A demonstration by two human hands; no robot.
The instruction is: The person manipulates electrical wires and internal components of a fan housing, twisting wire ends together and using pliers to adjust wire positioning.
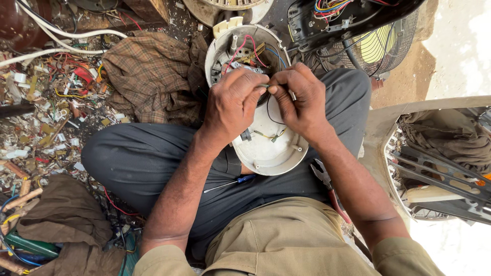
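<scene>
The white round housing (266, 145) lies open-side up across the person's lap; it looks like light, stiff plastic, probably brittle at the rim, best steadied by its edge. Inside it, thin wires (244, 47) (red, blue, black) run loose; they should be soft and springy, easy to kink, best taken near their ends. The left hand (231, 105) and right hand (300, 99) meet fingertip to fingertip, both pinched narrow on a small wire end (266, 86). The hands hide the joint itself and the housing's centre; pliers (327, 185) are partly covered by the right forearm
</scene>
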